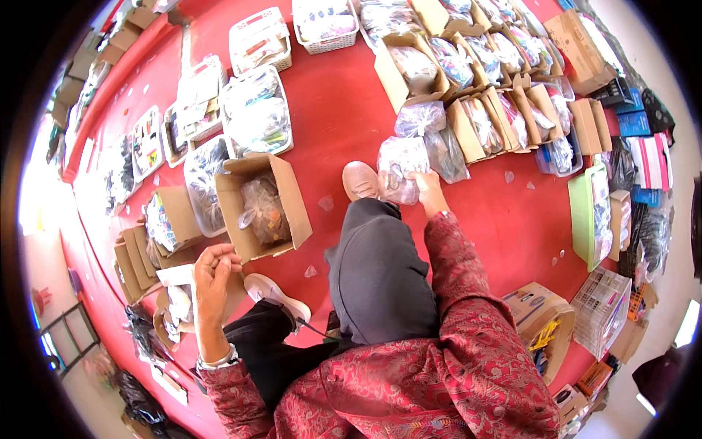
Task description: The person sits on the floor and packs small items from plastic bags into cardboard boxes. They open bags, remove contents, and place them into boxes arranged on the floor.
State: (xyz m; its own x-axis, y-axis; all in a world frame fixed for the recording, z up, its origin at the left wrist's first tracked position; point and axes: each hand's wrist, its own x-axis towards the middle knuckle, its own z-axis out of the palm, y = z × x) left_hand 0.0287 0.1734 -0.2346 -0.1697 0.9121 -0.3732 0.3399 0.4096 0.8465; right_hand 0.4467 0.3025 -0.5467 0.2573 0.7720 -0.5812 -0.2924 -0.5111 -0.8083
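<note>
My right hand (pixel 427 189) is closed on the top of a clear plastic bag (pixel 402 164) with pale contents, held just beyond my right shoe. What exactly is inside cannot be made out. Another clear bag (pixel 420 118) and a darker, greyish one (pixel 446 155) lie against it on the far side. My left hand (pixel 213 278) is raised with loosely bent fingers and nothing visible in them. It is nearest to an open cardboard box (pixel 294 197), in which a tied clear bag (pixel 263 208) with brownish and orange contents sits.
Rows of cardboard boxes with bagged goods (pixel 479 128) stand at the far right. White baskets (pixel 325 29) and plastic tubs (pixel 256 110) line the far left. A green bin (pixel 589 219), a clear crate (pixel 601 300) and a carton (pixel 537 311) are on the right. The floor (pixel 333 110) is red.
</note>
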